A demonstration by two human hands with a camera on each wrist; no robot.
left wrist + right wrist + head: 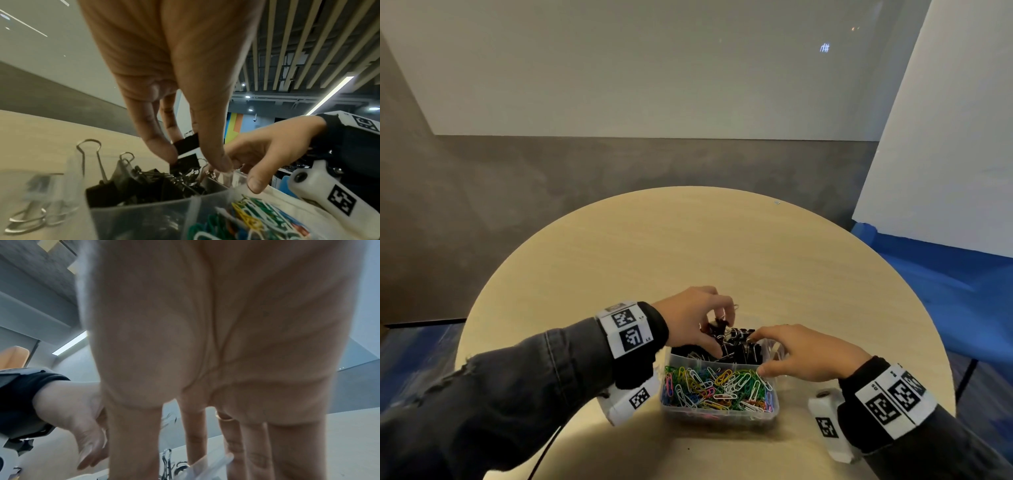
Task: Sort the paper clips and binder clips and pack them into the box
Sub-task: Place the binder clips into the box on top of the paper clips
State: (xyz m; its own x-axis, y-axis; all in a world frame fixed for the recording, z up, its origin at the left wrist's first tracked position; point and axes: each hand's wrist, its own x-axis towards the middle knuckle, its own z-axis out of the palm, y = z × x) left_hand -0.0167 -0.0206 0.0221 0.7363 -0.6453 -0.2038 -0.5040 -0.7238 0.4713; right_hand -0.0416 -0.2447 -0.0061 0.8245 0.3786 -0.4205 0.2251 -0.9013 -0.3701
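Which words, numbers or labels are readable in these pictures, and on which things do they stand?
None is readable.
Left wristband: square code patterns, tiny characters too small.
Right wristband: code patterns, small print blurred.
Clear box: no label seen.

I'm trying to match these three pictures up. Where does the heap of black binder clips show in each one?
Head: black binder clips in the clear box's far compartment, under both hands.
Left wrist: lower centre, below the left hand's fingertips.
Right wrist: only wire handles at the bottom edge.
Shared landmark: the round table.
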